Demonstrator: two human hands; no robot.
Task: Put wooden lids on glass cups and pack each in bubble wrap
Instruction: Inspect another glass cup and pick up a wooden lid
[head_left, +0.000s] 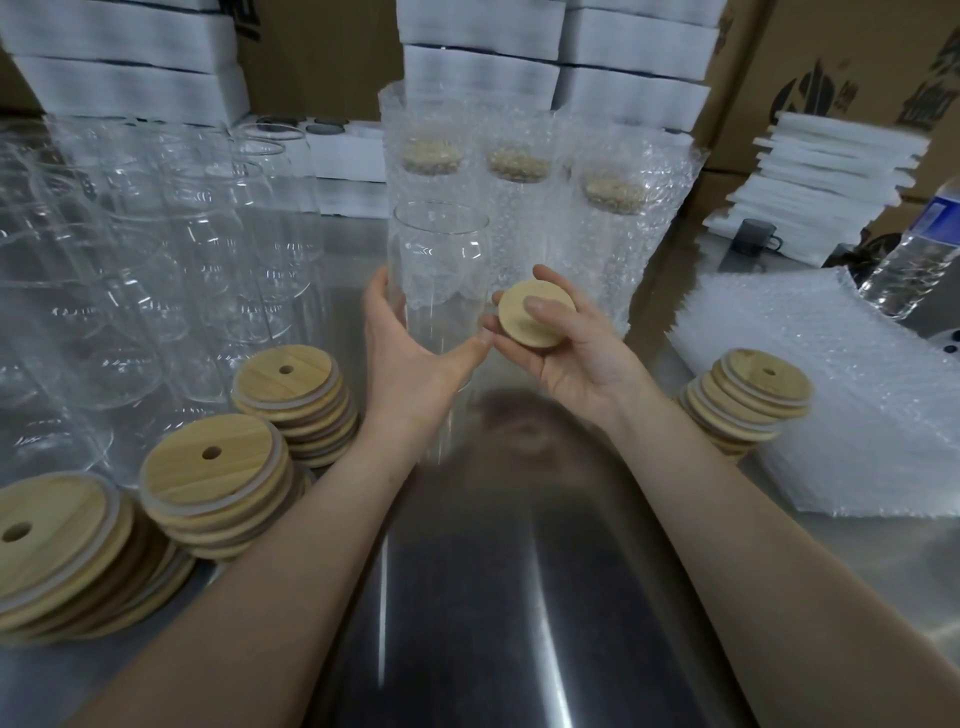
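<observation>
Writing: dark printed marks on the brown cardboard cartons at the back right, too blurred to read; the blue label on the clear plastic water bottle is not legible either.
Task cup: a tall clear glass cup, upright, empty, its mouth uncovered, at the middle of the shiny steel table.
Left hand: clamped on the glass cup's lower part, fingers behind it, thumb across the front.
Right hand: grips a round pale wooden lid, thumb pressed on its top face; the lid is tilted, just right of the cup and below its rim, not on it.
Packed cups: three lidded cups in bubble-wrap sleeves stand in a row right behind the held cup, the lids showing through the wrap.
Bare cups: a crowd of empty clear glasses on the left.
Lid stacks: three piles of holed wooden lids at the near left, one pile by the right forearm.
Wrap supply: a flat pile of bubble-wrap sheets on the right, the bottle lying at its far edge.
Back: stacked white foam trays.
</observation>
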